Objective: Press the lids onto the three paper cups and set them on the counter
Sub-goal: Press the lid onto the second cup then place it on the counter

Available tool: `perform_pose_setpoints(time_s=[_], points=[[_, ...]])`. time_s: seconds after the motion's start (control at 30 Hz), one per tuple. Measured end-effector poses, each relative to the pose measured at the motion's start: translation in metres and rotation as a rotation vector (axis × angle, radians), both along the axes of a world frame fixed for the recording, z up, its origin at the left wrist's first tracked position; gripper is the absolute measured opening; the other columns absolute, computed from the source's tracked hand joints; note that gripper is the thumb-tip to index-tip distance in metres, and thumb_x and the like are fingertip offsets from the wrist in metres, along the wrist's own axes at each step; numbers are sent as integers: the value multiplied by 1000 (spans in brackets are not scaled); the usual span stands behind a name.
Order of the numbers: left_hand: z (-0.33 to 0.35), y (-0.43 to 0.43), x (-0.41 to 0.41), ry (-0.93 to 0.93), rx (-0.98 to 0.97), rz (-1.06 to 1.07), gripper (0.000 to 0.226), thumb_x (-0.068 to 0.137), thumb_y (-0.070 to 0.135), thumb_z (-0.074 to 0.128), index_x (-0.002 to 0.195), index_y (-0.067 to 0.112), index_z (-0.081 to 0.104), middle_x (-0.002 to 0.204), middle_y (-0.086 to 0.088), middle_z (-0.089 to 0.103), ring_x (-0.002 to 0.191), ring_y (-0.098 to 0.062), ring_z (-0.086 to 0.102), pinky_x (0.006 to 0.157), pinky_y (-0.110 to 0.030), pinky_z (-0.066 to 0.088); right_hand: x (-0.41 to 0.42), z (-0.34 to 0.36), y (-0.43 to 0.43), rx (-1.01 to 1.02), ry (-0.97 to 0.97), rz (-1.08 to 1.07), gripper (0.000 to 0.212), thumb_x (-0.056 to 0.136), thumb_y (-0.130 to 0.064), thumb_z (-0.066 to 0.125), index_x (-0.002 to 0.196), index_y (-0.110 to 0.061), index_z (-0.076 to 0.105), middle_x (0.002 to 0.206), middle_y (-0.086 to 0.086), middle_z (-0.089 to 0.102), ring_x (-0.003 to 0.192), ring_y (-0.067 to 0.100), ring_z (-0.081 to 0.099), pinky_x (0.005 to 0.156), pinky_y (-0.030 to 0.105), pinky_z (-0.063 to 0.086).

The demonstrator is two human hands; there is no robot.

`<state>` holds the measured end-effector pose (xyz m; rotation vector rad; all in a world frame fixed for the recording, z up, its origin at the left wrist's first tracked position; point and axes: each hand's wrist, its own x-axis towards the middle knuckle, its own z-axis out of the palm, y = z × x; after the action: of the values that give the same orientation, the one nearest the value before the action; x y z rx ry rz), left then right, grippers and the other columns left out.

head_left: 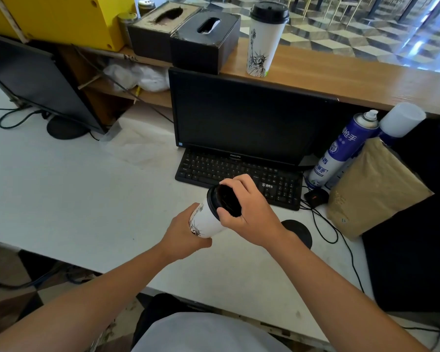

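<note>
The paper cup (205, 220), tilted above the tabletop (74, 199) towards its front edge, is gripped round its body by the left hand (183, 236). Its black lid (226, 199) is clasped by the right hand (252, 212). The lid should be pressed evenly all round, the wall left uncrushed.

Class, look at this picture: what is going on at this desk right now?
A person holds a paper cup tilted above the white desk. The left hand grips its lower end, while the right hand curls round the black lid at its mouth. A second cup, with its lid on, stands upright on the wooden counter beside a black tissue box. No third cup is in view.
</note>
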<state>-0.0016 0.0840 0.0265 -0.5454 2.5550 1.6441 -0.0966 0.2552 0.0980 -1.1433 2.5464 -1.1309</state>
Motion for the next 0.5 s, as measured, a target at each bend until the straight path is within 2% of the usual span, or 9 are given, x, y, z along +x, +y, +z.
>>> perform_pose_setpoints(time_s=[0.2,0.27,0.33,0.4,0.5], points=[[-3,1,3,37,-1,48,61,61,12,89,109,29,57,99,5,69,93,-18,68,71,-37,63,5,1,-4,-37,-60,-29,63,78,-53,59,132,-22,53,122,-9,41,106,5,48,86,24,54],[-5,1,4,70,14,62,66,62,17,91,117,31,56,105,7,70,98,-17,68,74,-35,64,9,0,-7,-125,-166,-80,68,74,-51,67,136,-27,51,123,-11,40,109,0,47,88,20,52],[-5,2,3,108,40,82,72,63,25,91,123,34,53,111,8,69,102,-16,67,77,-34,63,16,-6,-9,-240,-375,-156,81,72,-46,75,145,-33,41,130,-12,40,115,-5,47,85,18,54],[-7,5,4,125,69,92,74,65,29,91,127,34,50,115,9,67,104,-16,67,79,-35,63,23,-18,-9,-362,-623,-200,92,71,-48,78,151,-37,34,140,-12,45,122,2,51,90,25,57],[-5,13,4,103,147,42,70,77,25,84,132,35,43,119,11,63,105,-11,66,84,-41,62,29,-40,-9,-454,-824,-243,91,69,-56,83,148,-45,39,142,-14,56,131,12,54,107,51,49]])
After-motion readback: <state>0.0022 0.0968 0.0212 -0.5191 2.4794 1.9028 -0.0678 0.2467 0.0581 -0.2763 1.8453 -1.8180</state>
